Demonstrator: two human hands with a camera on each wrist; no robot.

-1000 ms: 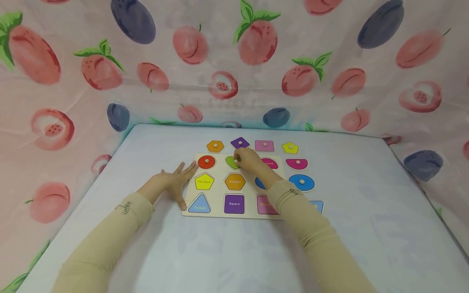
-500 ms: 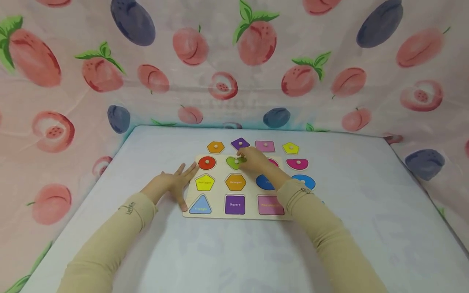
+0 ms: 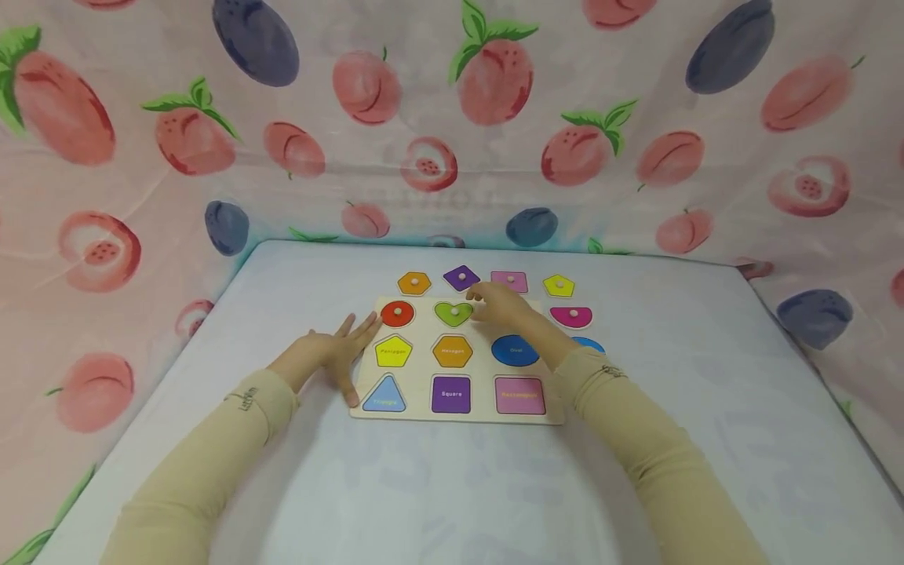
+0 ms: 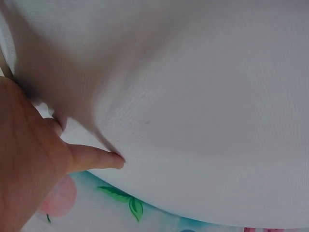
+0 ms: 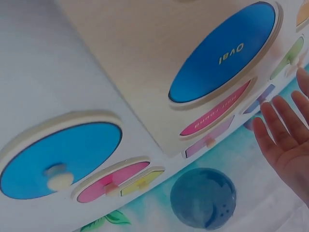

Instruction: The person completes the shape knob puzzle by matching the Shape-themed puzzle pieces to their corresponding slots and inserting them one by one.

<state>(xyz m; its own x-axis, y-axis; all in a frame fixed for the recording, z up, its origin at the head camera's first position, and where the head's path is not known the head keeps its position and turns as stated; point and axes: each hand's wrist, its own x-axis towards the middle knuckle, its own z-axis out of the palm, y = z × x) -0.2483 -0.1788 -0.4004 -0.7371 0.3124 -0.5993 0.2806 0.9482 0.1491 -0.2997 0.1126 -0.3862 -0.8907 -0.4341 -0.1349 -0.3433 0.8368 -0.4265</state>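
Fingers (image 5: 264,137) apart, right hand (image 3: 500,304) beside green heart (image 3: 452,318), tip toward printed hexagon (image 3: 453,351); board (image 3: 418,396) crosswise.

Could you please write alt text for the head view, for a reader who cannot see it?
A person's right hand is beside a knobbed green heart on a pale shape board, with the left hand spread at the board's left edge. More knobbed shapes lie on the white tabletop, beyond the board and to its right.
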